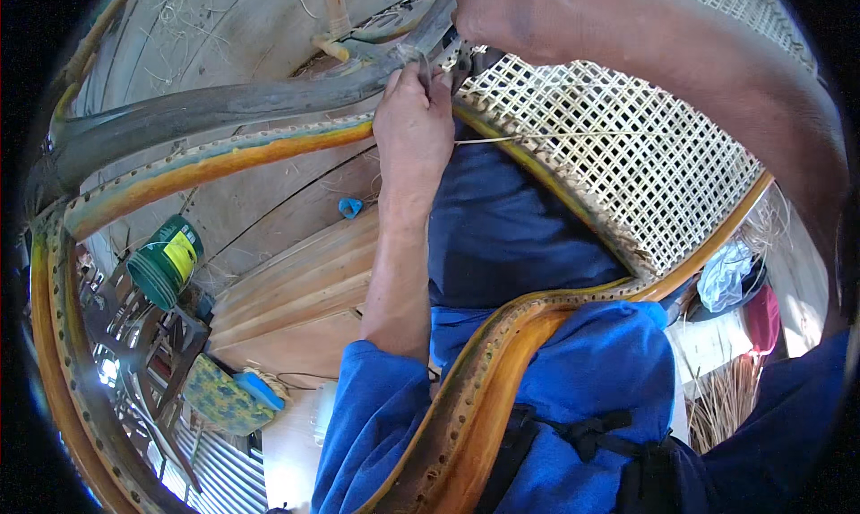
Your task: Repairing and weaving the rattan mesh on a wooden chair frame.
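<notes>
A curved wooden frame point(502, 371), with rows of small holes along its edges, lies across my lap. Woven cane mesh point(618, 146) fills its right-hand section, and a loose cane strand point(546, 138) runs across that section's edge. Near the top centre, my left hand point(414, 124) has its fingers bent against a joint of the frame; what they pinch is too small to name. Just above and to the right, my right hand point(515, 17) is curled close to a dark object point(461, 61) at the mesh corner. Its fingertips are mostly hidden, and its forearm crosses above the mesh.
Left of me stand a green bucket point(167, 261) with a yellow label and stacked dark wooden pieces point(152, 362). Beside them lie a patterned yellow-green cushion-like thing point(224, 397) and a small blue ring point(349, 207). At right are a clear plastic bag point(724, 276) and bundled cane strips point(721, 397).
</notes>
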`<state>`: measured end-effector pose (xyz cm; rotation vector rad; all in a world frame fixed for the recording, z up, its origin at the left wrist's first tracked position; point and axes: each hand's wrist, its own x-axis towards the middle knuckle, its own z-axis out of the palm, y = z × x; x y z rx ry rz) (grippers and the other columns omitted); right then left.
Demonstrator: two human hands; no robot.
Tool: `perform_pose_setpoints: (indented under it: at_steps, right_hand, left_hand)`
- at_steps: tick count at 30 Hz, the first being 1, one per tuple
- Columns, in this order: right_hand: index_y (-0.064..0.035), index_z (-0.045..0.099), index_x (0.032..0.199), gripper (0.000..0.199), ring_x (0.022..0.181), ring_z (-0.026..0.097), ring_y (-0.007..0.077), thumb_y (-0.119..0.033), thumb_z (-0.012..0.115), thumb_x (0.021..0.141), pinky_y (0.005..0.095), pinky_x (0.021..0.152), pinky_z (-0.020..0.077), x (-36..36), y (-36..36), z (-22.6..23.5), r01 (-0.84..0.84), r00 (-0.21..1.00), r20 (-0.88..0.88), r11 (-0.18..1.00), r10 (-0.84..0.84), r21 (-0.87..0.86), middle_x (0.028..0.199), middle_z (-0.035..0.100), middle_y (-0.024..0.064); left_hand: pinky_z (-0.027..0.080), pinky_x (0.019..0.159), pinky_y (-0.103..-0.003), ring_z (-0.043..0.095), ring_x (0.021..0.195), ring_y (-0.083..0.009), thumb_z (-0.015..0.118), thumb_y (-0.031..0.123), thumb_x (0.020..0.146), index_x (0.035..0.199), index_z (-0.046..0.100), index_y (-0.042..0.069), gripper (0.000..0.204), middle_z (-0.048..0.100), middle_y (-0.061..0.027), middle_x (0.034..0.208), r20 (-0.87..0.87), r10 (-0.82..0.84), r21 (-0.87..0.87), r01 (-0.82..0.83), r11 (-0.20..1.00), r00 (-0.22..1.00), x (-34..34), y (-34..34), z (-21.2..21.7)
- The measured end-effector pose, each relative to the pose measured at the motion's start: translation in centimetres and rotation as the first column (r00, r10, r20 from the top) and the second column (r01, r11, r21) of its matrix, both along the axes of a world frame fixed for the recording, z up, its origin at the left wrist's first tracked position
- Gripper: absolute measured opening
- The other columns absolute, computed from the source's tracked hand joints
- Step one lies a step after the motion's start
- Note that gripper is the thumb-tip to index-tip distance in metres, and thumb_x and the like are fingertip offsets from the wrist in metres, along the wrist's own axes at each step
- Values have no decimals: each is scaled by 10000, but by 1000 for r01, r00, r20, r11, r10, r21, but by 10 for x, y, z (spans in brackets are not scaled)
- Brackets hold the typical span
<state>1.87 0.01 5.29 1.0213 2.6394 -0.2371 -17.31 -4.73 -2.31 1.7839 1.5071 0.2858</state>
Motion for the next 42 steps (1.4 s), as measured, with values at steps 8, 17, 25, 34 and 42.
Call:
perform_pose_setpoints:
  at_steps: [8,17,25,34,42]
  right_hand:
    - [-42,667,857,173,803,673,245,-208,639,820,377,736,529,24,-15,6,136,980,-146,991,-137,-19,834,673,130]
    - [29,592,866,579,549,643,161,-548,627,859,277,488,518,-23,-127,25,-6,-65,559,-560,-827,-829,707,642,83]
    - [-57,550,898,439,576,616,164,-481,464,976,309,509,510,-69,-148,-27,-501,-243,582,-413,-776,-761,728,611,50]
    - [-36,568,832,423,525,586,156,-441,545,951,282,458,458,-70,-144,-30,-326,-276,518,-428,-809,-843,670,586,50]
    - [54,577,706,490,426,572,192,-387,582,920,335,445,471,-72,-142,-32,249,-154,224,-257,-962,-934,557,566,103]
  left_hand:
    - [475,782,-439,606,884,-386,554,177,923,984,613,-26,220,621,-205,936,71,10,-41,-7,999,997,-4,0,-2]
    - [459,679,-277,526,708,-101,611,224,926,959,635,-15,242,614,-53,754,229,196,-99,-177,979,954,-13,18,42]
    - [481,727,-438,640,772,-375,560,346,908,919,643,-41,396,641,-222,763,-71,-206,-165,192,967,976,-6,34,26]
    - [480,734,-464,621,818,-396,623,198,848,926,620,-26,238,629,-223,868,-160,-311,8,317,949,937,-9,16,13]
    - [488,652,-432,604,724,-340,616,80,821,903,617,11,108,596,-158,800,-40,-255,359,252,899,966,-10,-6,-6]
